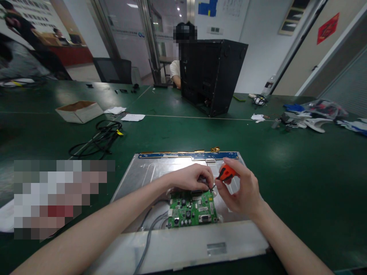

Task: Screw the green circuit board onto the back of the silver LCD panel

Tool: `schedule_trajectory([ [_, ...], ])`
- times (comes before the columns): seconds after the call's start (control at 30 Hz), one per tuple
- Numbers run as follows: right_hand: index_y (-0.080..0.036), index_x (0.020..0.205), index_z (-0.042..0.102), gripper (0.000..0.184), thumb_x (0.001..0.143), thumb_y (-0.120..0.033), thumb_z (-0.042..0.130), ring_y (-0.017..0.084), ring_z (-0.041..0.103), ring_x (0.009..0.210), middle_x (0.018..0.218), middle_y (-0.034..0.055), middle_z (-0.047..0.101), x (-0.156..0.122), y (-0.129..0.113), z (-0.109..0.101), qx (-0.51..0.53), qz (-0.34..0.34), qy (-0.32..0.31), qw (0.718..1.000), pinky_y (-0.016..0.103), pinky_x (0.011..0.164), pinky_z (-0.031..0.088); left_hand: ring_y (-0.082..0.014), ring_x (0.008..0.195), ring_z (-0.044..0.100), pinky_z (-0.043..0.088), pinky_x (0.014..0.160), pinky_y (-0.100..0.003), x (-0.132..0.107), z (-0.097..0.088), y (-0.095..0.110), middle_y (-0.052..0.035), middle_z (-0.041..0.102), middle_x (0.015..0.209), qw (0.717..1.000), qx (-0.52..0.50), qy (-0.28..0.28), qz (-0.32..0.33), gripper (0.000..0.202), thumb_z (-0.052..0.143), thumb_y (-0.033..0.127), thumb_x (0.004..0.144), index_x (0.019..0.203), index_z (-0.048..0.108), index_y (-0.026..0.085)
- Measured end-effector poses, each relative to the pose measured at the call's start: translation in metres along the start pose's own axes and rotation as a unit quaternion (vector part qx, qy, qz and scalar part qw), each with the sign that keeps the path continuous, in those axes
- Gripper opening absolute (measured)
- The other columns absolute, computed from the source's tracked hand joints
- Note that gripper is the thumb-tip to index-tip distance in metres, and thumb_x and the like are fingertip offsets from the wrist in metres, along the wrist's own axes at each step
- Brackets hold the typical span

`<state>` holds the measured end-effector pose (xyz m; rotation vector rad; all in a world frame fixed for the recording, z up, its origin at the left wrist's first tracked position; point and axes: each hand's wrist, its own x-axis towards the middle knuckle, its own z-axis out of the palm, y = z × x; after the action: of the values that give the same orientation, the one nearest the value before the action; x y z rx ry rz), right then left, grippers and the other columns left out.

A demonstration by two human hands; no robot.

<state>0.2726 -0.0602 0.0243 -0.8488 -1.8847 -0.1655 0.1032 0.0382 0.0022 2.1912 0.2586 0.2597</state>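
Orange screwdriver [227, 172], tilted, at green board [191, 208]

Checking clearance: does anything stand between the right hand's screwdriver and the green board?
Nothing visible does: the screwdriver tip is by the green board, near its far right corner, the left hand close beside it.

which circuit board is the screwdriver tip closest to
The green board: the screwdriver tip is by its far right corner; the blue board is a strip along the far edge of the metal panel.
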Motion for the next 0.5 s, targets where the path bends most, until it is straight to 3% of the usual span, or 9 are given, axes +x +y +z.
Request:
schedule_trajectory([
  [0.23,-0.016,0.140,0.028,0.066,0.080,-0.007,0.055,0.013,0.053,0.059,0.086,0.0044,0.058,-0.0030,-0.0005,-0.0001,0.043,0.016,-0.022,0.999,0.026,0.049,0.048,-0.0177,0.085,0.060,0.046,0.076,-0.027,0.0002,0.0042,-0.0004,-0.0029,0.066,0.095,1.000,0.014,0.004,-0.010,0.023,0.064,0.007,0.075,0.094,0.069,0.017],
  [0.5,-0.019,0.140,0.030,0.066,0.080,-0.007,0.055,0.012,0.051,0.056,0.080,0.0006,0.055,-0.0045,-0.0001,0.0035,0.042,0.021,-0.013,0.999,0.025,0.048,0.048,-0.0176,0.080,0.059,0.046,0.072,-0.027,0.0014,0.0073,0.0027,-0.0027,0.066,0.090,0.999,0.013,0.013,-0.032,0.023,0.064,0.006,0.074,0.093,0.069,0.016],
])
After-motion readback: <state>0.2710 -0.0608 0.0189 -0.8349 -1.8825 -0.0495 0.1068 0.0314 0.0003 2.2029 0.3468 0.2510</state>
